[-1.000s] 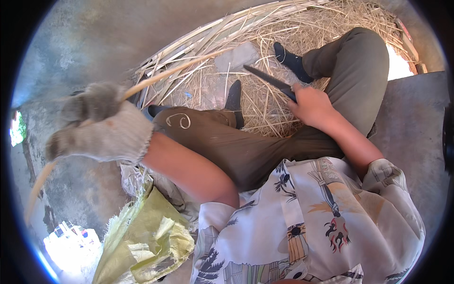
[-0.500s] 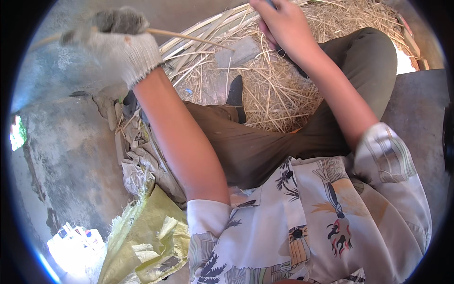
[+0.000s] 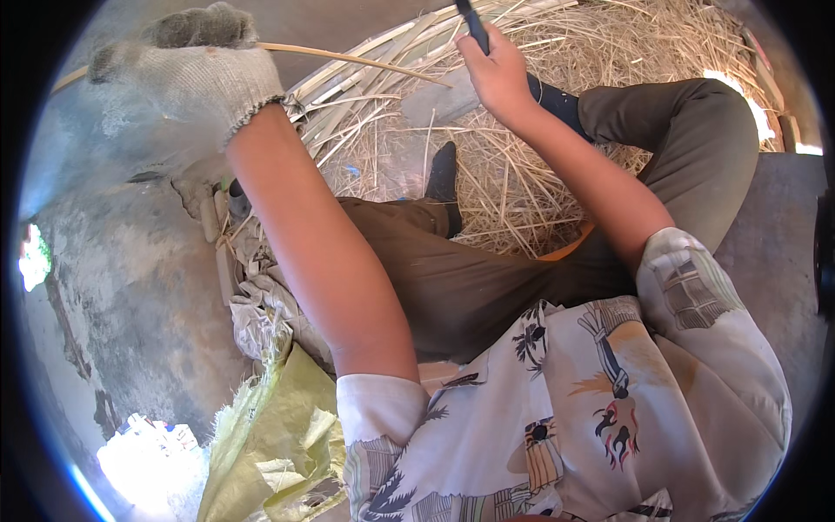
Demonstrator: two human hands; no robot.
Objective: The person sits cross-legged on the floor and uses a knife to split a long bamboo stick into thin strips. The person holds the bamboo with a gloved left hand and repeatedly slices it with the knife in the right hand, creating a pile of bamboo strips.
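My left hand (image 3: 187, 78), in a worn, dirty knitted glove, is closed around a thin, pale strip (image 3: 348, 57) that looks like split bamboo or cane. One end runs out past the glove to the left. The other reaches right, its tip over a grey block (image 3: 435, 104). My bare right hand (image 3: 500, 74) grips a black tool handle (image 3: 472, 24) to the right of that tip. The tool's far end is cut off by the upper rim, so its kind does not show.
Loose straw-like shavings (image 3: 522, 183) cover the floor between my legs, with longer pale strips (image 3: 383, 70) beyond. My dark-socked foot (image 3: 443, 174) rests among them. A yellowish woven sack (image 3: 278, 435) and crumpled cloth (image 3: 270, 296) lie at my left, beside a grey wall (image 3: 130, 287).
My right hand has come nearer and slightly left, bringing the black handle into fuller view. My gloved left hand has shifted a little left with the strip. My right knee has moved slightly outward.
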